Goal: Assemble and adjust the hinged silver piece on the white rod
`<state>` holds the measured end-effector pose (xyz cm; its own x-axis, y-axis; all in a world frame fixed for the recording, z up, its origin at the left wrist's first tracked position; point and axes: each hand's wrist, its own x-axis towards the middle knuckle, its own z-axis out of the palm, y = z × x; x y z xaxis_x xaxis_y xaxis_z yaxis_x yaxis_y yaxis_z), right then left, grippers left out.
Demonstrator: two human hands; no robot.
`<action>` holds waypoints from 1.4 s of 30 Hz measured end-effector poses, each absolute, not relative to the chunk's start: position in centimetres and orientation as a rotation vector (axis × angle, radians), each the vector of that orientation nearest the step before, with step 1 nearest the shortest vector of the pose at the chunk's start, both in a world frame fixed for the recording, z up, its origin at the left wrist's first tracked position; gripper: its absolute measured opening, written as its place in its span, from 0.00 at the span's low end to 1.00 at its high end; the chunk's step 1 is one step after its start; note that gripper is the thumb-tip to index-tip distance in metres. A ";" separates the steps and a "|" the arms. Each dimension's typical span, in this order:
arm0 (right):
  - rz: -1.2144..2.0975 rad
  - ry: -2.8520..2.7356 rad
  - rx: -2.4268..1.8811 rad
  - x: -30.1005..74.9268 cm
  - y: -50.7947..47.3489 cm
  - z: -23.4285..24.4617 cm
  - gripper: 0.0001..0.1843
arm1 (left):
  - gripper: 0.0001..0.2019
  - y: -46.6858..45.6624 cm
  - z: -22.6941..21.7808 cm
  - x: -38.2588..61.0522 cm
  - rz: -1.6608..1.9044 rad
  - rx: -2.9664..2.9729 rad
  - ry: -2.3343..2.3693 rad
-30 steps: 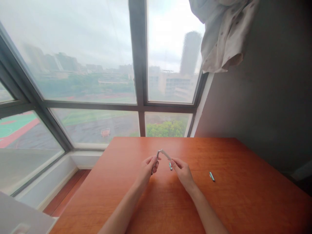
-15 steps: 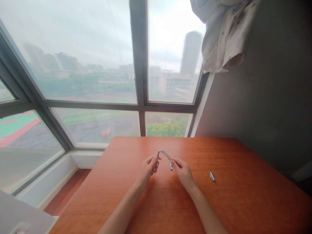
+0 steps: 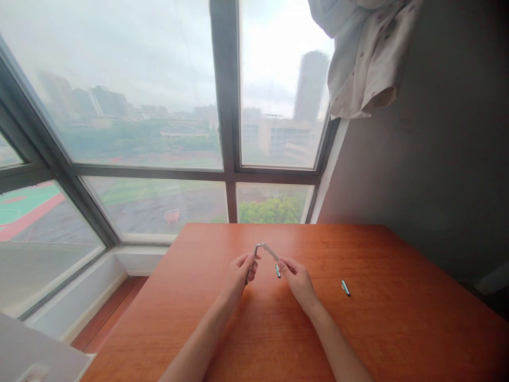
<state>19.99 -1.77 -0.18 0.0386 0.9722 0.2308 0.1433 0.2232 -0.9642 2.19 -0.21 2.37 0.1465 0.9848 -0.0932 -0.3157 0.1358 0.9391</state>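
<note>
The camera sat on the person's head and looked forward and down across the table [image 3: 397, 329]. It faced the window [image 3: 151, 106] straight ahead, and the wall [image 3: 437, 159] stood at its right. The left hand [image 3: 238, 276] and the right hand [image 3: 300, 284] lay close below the lens, near the middle of the view, with both forearms coming in from the bottom edge. The wide lens bent the window frame at the left side.

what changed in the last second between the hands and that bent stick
Nothing visibly moved, and nothing was grasped or let go. The left hand and right hand hold the two ends of the bent grey stick over the table as before, and the small teal-tipped piece lies where it was.
</note>
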 end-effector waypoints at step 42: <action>0.905 -1.351 -1.174 20.0 -1.7 -0.2 0.27 | 0.21 -0.5 2.5 2.1 1.164 0.983 0.912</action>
